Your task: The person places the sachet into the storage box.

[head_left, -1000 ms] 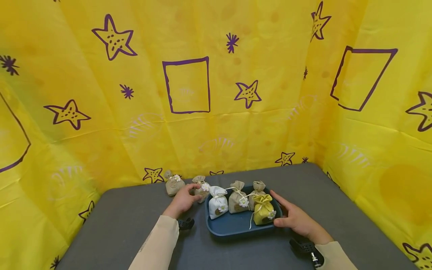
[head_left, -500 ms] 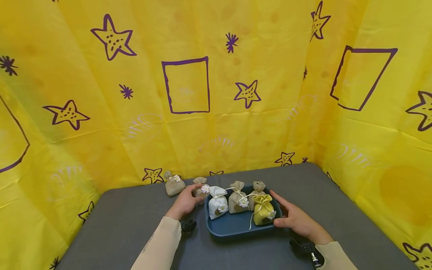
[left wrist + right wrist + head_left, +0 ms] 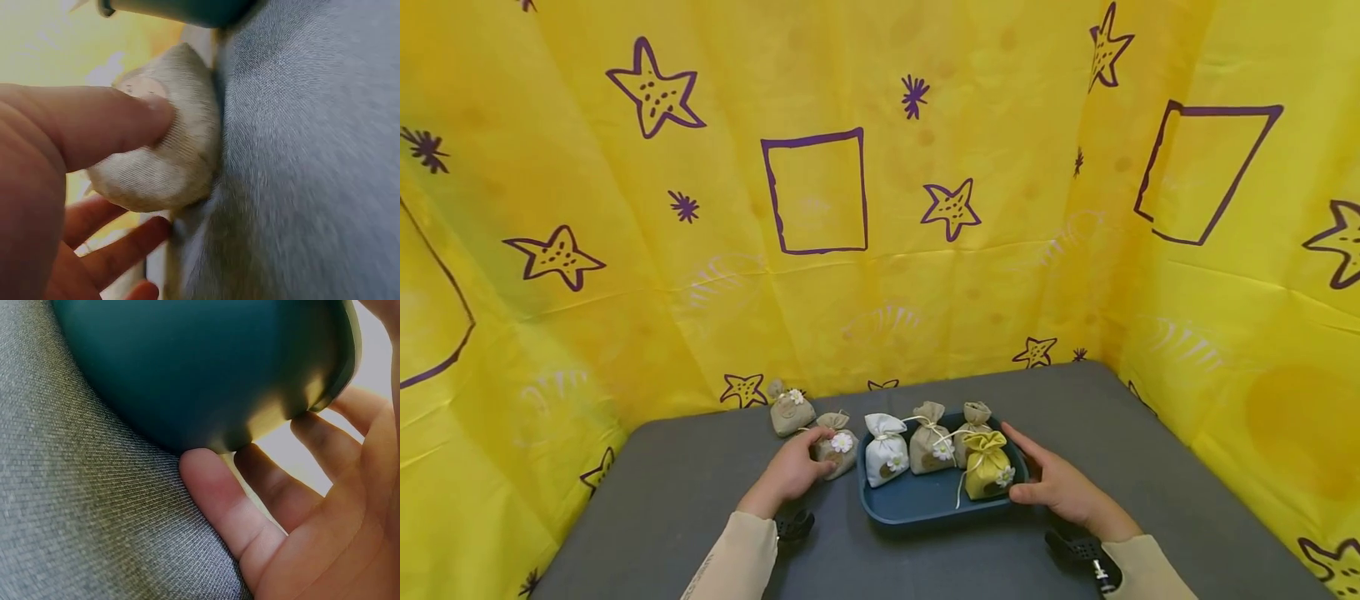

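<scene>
My left hand (image 3: 790,471) pinches a beige drawstring pouch (image 3: 847,460) with a white daisy, just left of the blue tray (image 3: 917,504). In the left wrist view the thumb lies across the pouch (image 3: 181,144), close to the table cloth; other fingers are behind and below it. At the tray's right end, my right hand (image 3: 1063,492) holds it, thumb on the near side and index finger on the far side. Fingertips (image 3: 203,465) meet the outer wall in the right wrist view. The tray bears a white pouch (image 3: 883,454), a yellow pouch (image 3: 985,471) and two beige ones (image 3: 928,450).
Another beige pouch (image 3: 790,414) stands at the back left, behind my left hand. Grey cloth covers the table (image 3: 655,500). Yellow curtains (image 3: 820,333) printed with purple stars rise along the back and both sides.
The left hand has moved the beige pouch slightly left and nearer to me, away from the tray's back corner. The right hand and the tray have stayed in place.
</scene>
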### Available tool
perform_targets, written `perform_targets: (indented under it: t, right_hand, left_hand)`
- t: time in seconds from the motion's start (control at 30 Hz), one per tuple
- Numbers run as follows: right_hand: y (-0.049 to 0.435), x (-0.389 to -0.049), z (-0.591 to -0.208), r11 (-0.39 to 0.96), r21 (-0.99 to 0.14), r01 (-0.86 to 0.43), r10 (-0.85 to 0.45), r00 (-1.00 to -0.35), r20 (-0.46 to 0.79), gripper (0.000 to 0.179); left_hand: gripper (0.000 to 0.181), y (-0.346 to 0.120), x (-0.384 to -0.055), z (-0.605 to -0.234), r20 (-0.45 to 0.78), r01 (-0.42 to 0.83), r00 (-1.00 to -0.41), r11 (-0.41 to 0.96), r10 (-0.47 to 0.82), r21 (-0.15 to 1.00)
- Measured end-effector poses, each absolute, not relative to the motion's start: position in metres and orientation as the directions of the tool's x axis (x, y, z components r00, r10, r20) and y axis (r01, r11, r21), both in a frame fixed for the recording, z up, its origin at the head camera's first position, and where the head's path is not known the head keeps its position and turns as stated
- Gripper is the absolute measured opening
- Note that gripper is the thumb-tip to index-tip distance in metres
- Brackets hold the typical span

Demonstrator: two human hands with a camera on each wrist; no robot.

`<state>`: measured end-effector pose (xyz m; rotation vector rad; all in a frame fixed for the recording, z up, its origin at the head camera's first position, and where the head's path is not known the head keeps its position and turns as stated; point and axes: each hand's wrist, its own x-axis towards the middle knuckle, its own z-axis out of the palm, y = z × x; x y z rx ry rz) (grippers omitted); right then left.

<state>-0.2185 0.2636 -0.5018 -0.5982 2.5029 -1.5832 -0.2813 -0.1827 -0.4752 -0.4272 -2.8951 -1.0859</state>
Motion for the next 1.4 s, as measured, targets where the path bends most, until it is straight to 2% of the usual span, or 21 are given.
perform_targets:
  t: [0.17,0.4,0.77,0.93,1.13,1.4]
  right_hand:
    - [0.263,-0.219,-0.501,0.357,-0.900,-0.248,-0.389,-0.916,0.098,0.090]
    - [0.262,-0.218,-0.501,0.385,-0.886,-0.259,-0.383,-0.918,0.101,0.090]
    - [0.263,-0.216,-0.501,0.356,-0.898,-0.258,-0.395,-0.913,0.105,0.089]
    - [0.263,-0.218,-0.500,0.371,-0.890,-0.266,-0.394,-0.913,0.109,0.089]
    - [0.262,-0.218,-0.498,0.373,-0.891,-0.261,-0.395,-0.913,0.102,0.090]
    - [0.261,-0.218,-0.497,0.389,-0.885,-0.257,-0.389,-0.916,0.095,0.091]
  left_hand:
    - [0.042,-0.195,-0.263,-0.472,0.078,0.228,-0.969,0.716,0.236,0.660]
    - [0.050,-0.200,-0.249,-0.482,0.072,0.172,-0.980,0.614,0.183,0.771]
    - [0.043,-0.191,-0.248,-0.488,0.204,0.290,-0.956,0.586,0.210,0.757]
    - [0.039,-0.192,-0.248,-0.490,0.221,0.317,-0.947,0.561,0.233,0.764]
    - [0.039,-0.195,-0.249,-0.489,0.169,0.247,-0.966,0.515,0.194,0.821]
    - [0.039,-0.201,-0.250,-0.487,0.129,0.150,-0.988,0.403,0.080,0.903]
